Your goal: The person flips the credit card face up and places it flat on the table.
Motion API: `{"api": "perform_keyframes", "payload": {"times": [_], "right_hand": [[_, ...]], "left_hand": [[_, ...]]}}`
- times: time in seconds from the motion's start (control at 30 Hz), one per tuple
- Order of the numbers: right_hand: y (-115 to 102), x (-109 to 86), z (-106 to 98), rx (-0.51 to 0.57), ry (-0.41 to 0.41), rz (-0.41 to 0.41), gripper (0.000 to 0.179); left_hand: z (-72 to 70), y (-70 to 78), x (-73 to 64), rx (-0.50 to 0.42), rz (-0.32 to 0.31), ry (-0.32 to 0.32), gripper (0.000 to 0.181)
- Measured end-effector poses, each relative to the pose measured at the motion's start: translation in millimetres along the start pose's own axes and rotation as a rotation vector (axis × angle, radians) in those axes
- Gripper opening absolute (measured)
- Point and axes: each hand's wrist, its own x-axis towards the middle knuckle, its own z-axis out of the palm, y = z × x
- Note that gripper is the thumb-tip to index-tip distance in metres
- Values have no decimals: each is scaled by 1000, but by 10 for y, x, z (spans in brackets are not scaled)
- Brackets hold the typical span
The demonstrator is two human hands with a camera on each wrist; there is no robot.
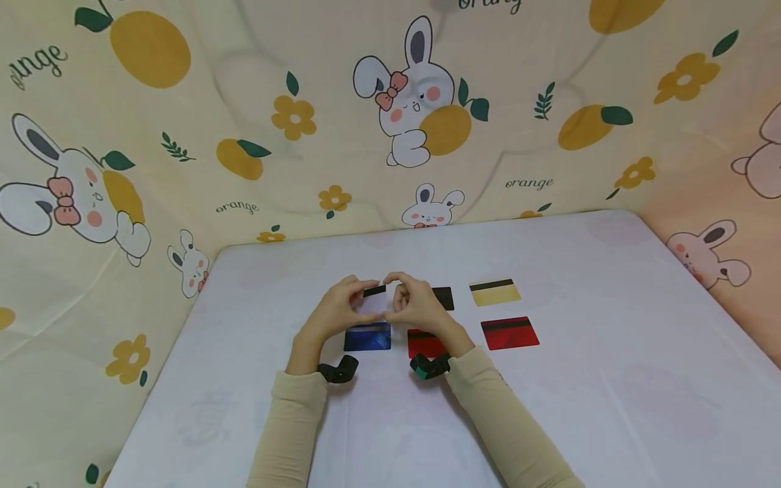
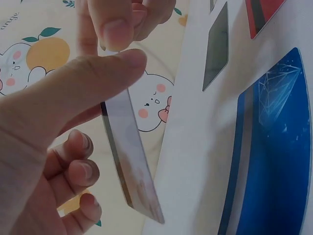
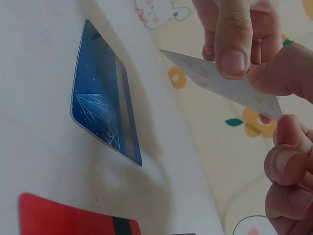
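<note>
I find the white card (image 1: 374, 303) raised off the table (image 1: 610, 379), between my two hands and tilted, its dark stripe along the upper edge in the head view. My left hand (image 1: 335, 309) is closed to a pinch at the card's left part: the thumb lies across one face, the index finger is behind, and the other three fingers are loosely bent, clear of the card. My right hand (image 1: 419, 305) has hold of the card's opposite end, thumb against the edge and index fingertip at a corner, the remaining fingers curled in; the gap between its thumb and index spans that end. The blue card (image 1: 367, 337) lies flat just below the held card, on my side of it. A black card (image 1: 444, 298) lies partly hidden behind my right hand, and a gold card (image 1: 495, 293) lies to its right. Nearer to me are two red cards, one (image 1: 426, 344) partly covered by my right wrist, the other (image 1: 510, 333) in full view below the gold one. A black wrist device (image 1: 338, 369) sits at my left cuff, another (image 1: 430, 367) at my right.
</note>
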Motion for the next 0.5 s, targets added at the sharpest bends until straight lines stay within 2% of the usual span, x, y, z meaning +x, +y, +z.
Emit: {"api": "perform_keyframes", "payload": {"times": [0.27, 0.5], "right_hand": [[15, -2, -21, 6, -8, 7, 51], [33, -10, -59, 96, -20, 50, 58]], "left_hand": [[1, -4, 5, 8, 10, -22, 56], [13, 6, 6, -24, -16, -8, 57]]}}
